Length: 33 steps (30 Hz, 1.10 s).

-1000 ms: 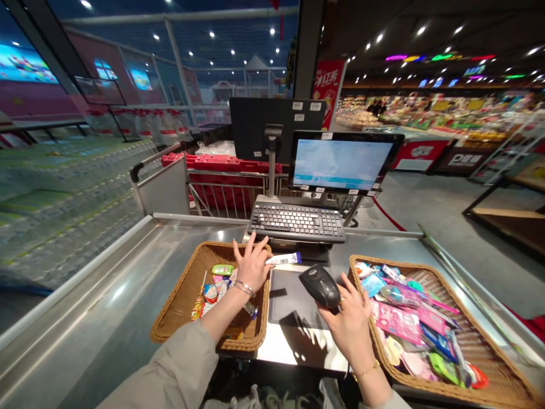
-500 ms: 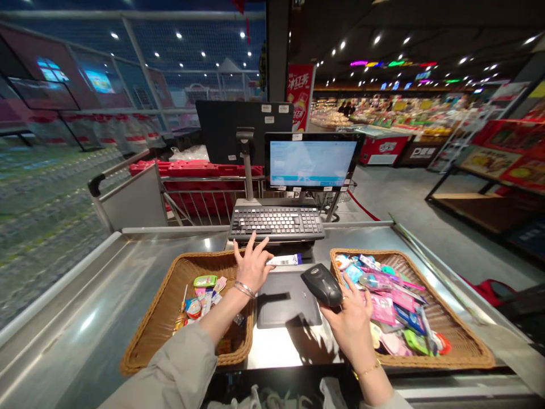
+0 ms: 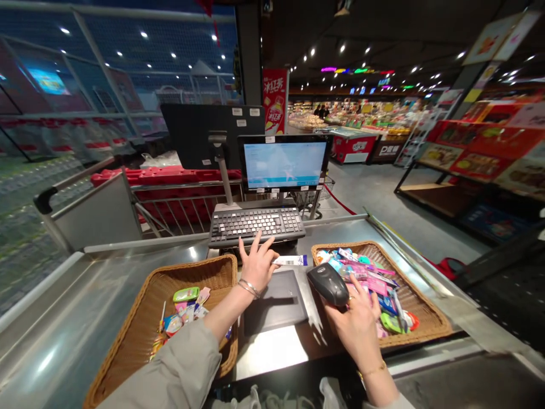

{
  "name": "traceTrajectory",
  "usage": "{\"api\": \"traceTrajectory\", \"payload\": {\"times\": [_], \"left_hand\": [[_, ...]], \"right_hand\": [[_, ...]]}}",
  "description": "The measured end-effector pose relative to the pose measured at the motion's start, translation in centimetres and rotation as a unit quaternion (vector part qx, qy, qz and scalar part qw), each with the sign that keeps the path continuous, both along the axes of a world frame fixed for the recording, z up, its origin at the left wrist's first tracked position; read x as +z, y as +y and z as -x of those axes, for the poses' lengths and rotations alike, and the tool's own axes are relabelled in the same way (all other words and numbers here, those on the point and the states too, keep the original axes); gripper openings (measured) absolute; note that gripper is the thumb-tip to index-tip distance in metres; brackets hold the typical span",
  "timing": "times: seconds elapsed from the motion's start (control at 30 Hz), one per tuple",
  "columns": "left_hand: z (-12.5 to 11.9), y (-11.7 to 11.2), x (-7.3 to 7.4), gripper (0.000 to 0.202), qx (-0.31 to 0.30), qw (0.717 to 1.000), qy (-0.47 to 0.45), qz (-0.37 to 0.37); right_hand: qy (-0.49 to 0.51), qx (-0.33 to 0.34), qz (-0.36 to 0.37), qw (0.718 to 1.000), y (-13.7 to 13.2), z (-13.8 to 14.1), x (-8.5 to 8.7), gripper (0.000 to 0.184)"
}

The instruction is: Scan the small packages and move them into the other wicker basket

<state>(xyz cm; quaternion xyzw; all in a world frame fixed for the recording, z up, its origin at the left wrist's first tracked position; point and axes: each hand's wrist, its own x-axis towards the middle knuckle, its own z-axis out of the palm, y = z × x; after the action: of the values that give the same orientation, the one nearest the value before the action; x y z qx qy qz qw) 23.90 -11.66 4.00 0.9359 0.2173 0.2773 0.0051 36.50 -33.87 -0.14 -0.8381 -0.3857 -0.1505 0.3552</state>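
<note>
Scanner [image 3: 328, 284] sits in our right hand [image 3: 358, 328], closed round its handle. Our left hand [image 3: 257, 266] pinches white tube [image 3: 291, 260], remaining digits splayed, just below keyboard [image 3: 256, 222].

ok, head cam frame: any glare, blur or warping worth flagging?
Head view: bright glare on the shiny steel counter near the bottom; left-edge stacked goods smeared by blur; wide-angle bends counter edges; centre sharp, left hand pinching a small white tube, right hand gripping a black handheld scanner; soft shadow on the dark rectangular mat.
</note>
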Motion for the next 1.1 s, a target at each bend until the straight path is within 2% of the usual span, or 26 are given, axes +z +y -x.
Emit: {"api": "traceTrajectory", "payload": {"times": [0.23,0.5,1.1], "left_hand": [[-2.6,-1.2,0.7,0.009,-0.039,0.999,-0.003,-0.007],[-5.4,-2.4,0.5,0.009,-0.075,0.997,-0.004,-0.020],[-12.2,-5.8,-1.9,0.012,-0.177,0.984,0.013,-0.011]], "right_hand": [[-0.008,-0.038,0.008,0.999,-1.8,-0.8,-0.1,0.029],[0.007,-0.078,-0.004,0.997,-3.6,-2.1,-0.3,0.032],[-0.002,-0.204,-0.002,0.979,-9.0,-4.7,-1.4,0.041]]}}
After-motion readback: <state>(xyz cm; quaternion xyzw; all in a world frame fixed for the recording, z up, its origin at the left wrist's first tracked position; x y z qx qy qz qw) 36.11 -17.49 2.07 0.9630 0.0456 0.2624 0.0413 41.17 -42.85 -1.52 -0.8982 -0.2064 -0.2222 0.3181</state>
